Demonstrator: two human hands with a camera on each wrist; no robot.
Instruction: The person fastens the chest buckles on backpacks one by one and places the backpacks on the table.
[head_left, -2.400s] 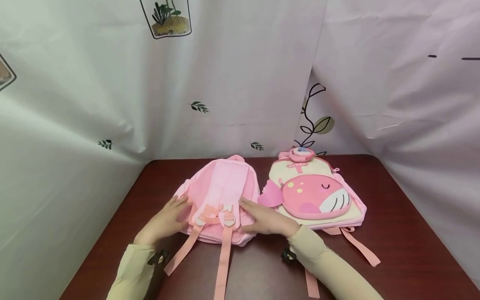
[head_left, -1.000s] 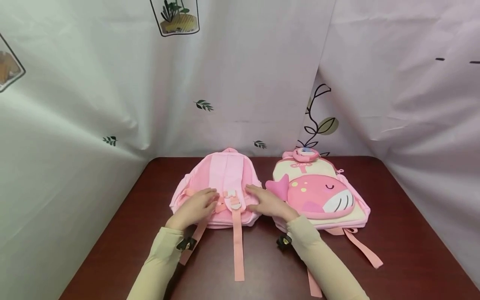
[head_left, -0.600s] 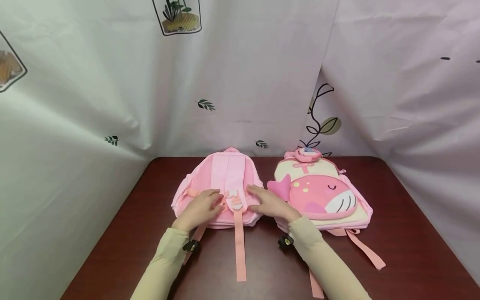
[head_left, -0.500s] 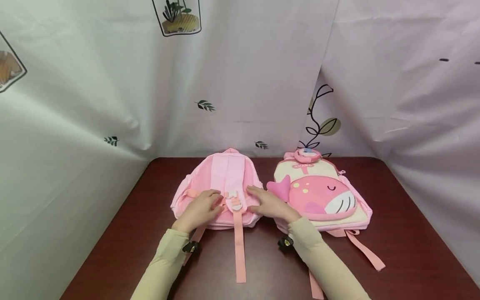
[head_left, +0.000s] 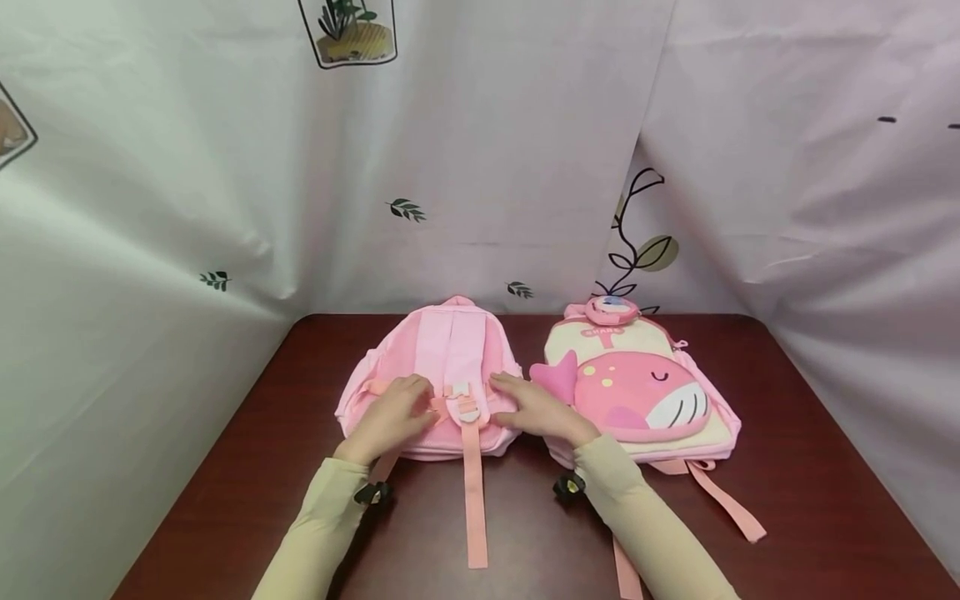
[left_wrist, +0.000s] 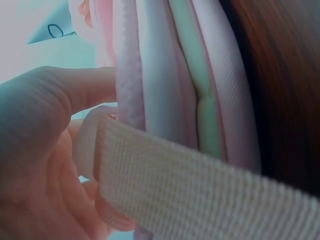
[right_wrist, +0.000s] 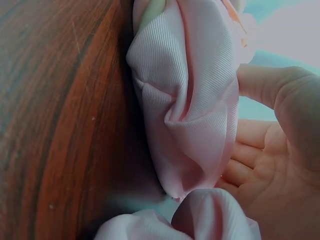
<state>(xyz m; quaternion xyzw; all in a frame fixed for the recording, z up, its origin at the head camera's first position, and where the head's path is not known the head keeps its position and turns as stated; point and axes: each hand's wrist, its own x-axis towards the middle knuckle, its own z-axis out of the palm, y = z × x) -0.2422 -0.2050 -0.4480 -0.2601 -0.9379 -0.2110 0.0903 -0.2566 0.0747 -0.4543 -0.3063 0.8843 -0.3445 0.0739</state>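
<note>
A pink backpack (head_left: 431,342) lies on its front on the table, with its padded back and straps facing up. My left hand (head_left: 393,417) rests on its lower left part, covering the left strap's lower end. In the left wrist view the thumb (left_wrist: 90,90) touches the pack's back edge, and a webbing strap (left_wrist: 200,185) with a pale buckle (left_wrist: 90,140) passes close by the fingers. My right hand (head_left: 536,407) lies along the pack's lower right side, fingers spread and touching the fabric. The right strap (head_left: 474,500) hangs straight down between both hands, its buckle visible.
A second backpack (head_left: 600,337), cream with a pink whale pocket, lies face up just to the right, partly under my right wrist. Its loose straps (head_left: 727,504) trail toward me. White printed cloth (head_left: 487,167) walls in the brown table (head_left: 780,467) at the back and sides.
The pink backpack has shifted away from me and turned straighter. My left hand has moved from its left side inward over the strap; my right hand stays at its right side.
</note>
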